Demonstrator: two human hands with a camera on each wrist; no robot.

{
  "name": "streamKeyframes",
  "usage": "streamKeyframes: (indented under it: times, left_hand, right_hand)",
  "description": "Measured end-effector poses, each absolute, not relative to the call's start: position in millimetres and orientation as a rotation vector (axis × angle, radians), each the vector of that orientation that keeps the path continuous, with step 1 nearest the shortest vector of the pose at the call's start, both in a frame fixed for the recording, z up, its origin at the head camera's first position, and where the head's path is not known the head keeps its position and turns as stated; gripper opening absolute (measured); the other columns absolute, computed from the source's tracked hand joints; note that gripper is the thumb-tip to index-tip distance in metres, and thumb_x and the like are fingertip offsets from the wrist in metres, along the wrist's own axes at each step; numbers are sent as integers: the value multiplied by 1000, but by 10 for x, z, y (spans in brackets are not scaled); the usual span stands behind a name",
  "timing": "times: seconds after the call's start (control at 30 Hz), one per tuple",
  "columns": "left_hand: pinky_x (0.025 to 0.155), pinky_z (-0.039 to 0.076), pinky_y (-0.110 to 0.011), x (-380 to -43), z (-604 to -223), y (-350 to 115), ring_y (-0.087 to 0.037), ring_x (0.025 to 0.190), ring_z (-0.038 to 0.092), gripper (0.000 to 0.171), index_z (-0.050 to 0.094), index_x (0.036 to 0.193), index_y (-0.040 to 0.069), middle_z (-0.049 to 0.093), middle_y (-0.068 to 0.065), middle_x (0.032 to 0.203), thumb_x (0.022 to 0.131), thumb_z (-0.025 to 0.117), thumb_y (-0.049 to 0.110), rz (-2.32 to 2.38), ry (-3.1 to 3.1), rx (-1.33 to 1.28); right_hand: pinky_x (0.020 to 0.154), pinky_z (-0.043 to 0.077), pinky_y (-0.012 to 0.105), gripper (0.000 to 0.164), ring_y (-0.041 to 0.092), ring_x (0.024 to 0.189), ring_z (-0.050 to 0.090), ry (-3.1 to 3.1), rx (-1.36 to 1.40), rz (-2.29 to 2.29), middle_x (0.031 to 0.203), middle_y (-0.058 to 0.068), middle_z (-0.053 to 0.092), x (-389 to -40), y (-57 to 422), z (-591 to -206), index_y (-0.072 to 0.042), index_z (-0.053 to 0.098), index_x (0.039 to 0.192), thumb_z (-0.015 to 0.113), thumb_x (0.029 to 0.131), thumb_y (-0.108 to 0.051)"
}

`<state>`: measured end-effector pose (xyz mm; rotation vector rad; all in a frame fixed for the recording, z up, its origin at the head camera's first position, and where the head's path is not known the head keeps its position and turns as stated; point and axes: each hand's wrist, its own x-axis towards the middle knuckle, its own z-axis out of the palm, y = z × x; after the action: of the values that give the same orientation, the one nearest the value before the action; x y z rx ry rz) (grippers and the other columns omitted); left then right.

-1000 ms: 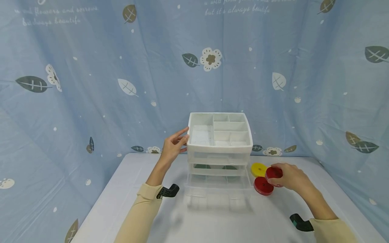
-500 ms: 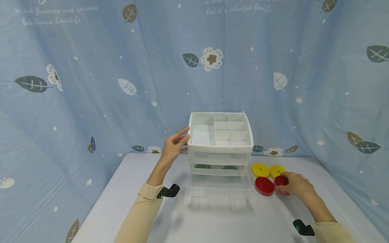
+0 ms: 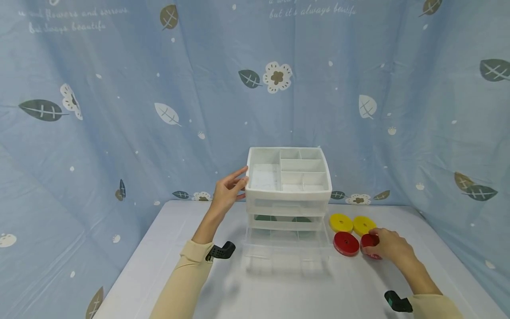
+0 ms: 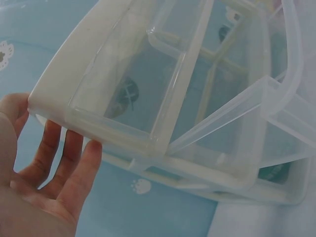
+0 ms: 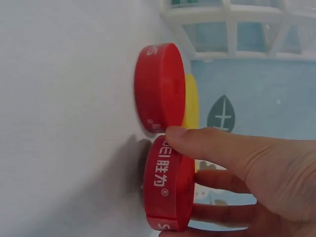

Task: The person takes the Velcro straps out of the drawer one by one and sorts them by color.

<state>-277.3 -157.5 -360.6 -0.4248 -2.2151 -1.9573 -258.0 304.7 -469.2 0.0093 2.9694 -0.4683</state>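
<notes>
Fingers and thumb of my right hand [image 3: 392,246] grip a red tape roll [image 5: 168,185] by its rim, low over the table; white lettering shows on its side in the right wrist view. Just left of it lies a second red tape roll [image 3: 346,244]. Two yellow tape rolls [image 3: 340,223] lie side by side behind the red ones. With fingers extended, my left hand [image 3: 226,192] touches the left side of a white drawer unit [image 3: 288,195]. Its clear bottom drawer [image 3: 287,257] is pulled out. Green shapes [image 3: 301,225] show through the unit's front.
The unit's top tray [image 3: 264,175] is divided into several compartments. The white table [image 3: 287,297] ends against a blue patterned curtain [image 3: 215,88]. A black wrist mount [image 3: 398,302] sits on the right forearm, another on the left.
My right hand has carried the red roll rightward and down, beside the other red one, uncovering the second yellow roll. The left hand stays at the unit's side.
</notes>
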Motion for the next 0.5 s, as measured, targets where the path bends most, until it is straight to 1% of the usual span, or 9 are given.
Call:
streamKeyframes:
  times: [0.13,0.27,0.5]
  left_hand:
    - [96,56,-46,-2776,-3612,-1572,-13,95,65,45,53,143,21,61,-25,123,99,60,24,-1956,-2219,-411]
    - [97,56,-46,-2772,-3608,-1566,-10,93,65,45,53,144,20,61,-26,121,99,60,24,-1955,-2219,-421]
    - [95,57,-47,-2762,-3598,-1564,-12,92,66,45,52,144,18,61,-26,119,100,59,22,-1939,-2210,-438]
  right_hand:
    - [73,59,55,81,41,91,56,2943,11,-476,109,32,62,-2570,3025,-4754,11,56,125,86,72,-42]
    - [74,59,55,80,39,91,57,2936,41,-487,109,31,62,-2574,3024,-4798,11,56,126,86,71,-40]
    - [73,59,53,79,39,92,57,2941,50,-501,110,30,63,-2589,3018,-4797,10,56,126,86,72,-40]
